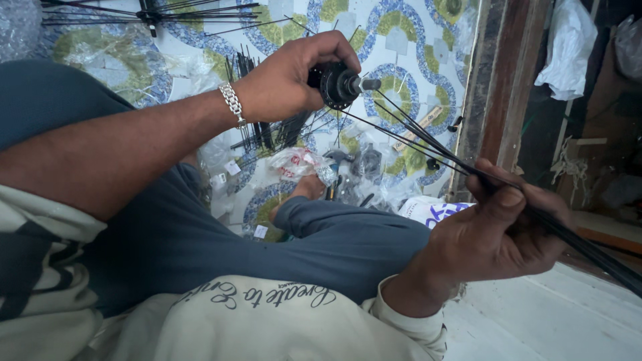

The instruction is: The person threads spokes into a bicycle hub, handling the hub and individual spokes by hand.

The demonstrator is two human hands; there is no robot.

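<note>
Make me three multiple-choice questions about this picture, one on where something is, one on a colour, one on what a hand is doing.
1. Where is the black metal wheel hub?
A. on the floor
B. in the left hand
C. on the lap

2. What colour is the bracelet on the left wrist?
A. silver
B. red
C. black

3. What is the right hand doing?
A. lying open
B. gripping a bundle of thin black spokes
C. holding a plastic bag

Answers:
B, the left hand wraps the hub above the patterned floor.
A, its links shine silver.
B, its fingers close around the bundle of thin black spokes.
</note>
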